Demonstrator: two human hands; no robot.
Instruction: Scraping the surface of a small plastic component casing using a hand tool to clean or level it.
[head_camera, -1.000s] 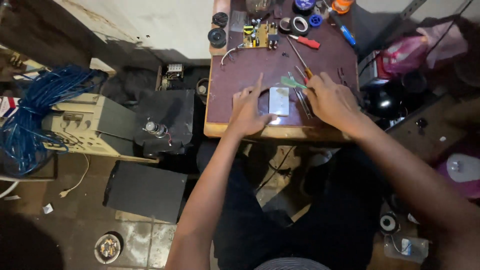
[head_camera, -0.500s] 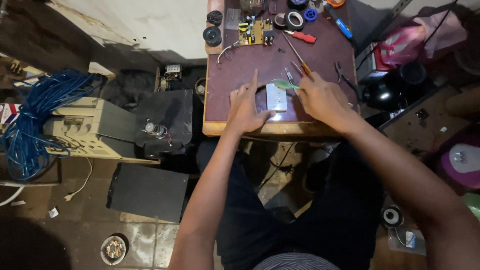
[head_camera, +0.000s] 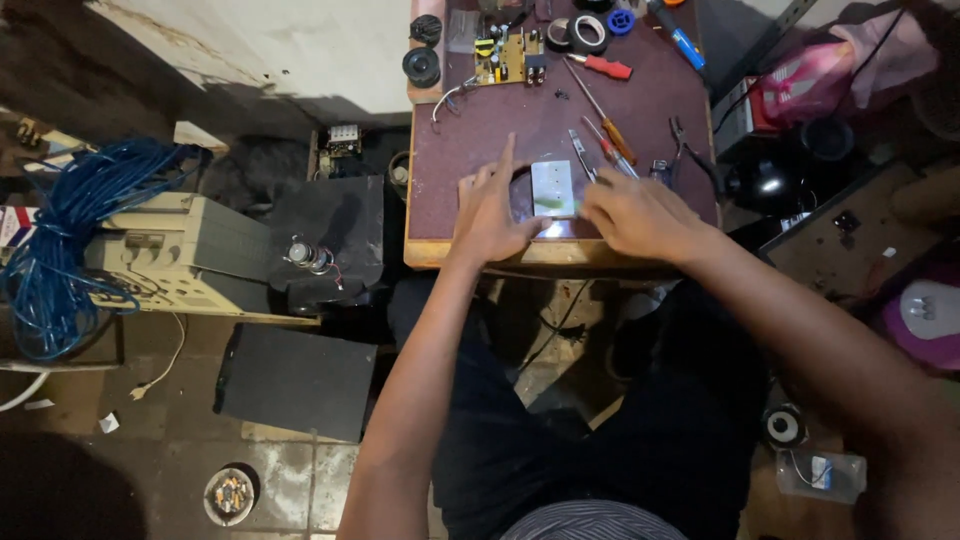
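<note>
From the head camera I see my left hand (head_camera: 497, 208) spread flat on the maroon bench (head_camera: 470, 150), forefinger stretched toward twelve o'clock, its thumb side touching the small pale rectangular device (head_camera: 552, 188). The device lies at the hand's three o'clock, long axis running twelve to six, close to the bench's near edge. My right hand (head_camera: 635, 212) sits at the device's four o'clock, fingers curled and touching its right edge; whether they pinch it I cannot tell. Both hands flank the device about equally near. Screwdrivers (head_camera: 600, 125) lie just past it at one o'clock, and a circuit board (head_camera: 508, 55) is well apart at eleven.
</note>
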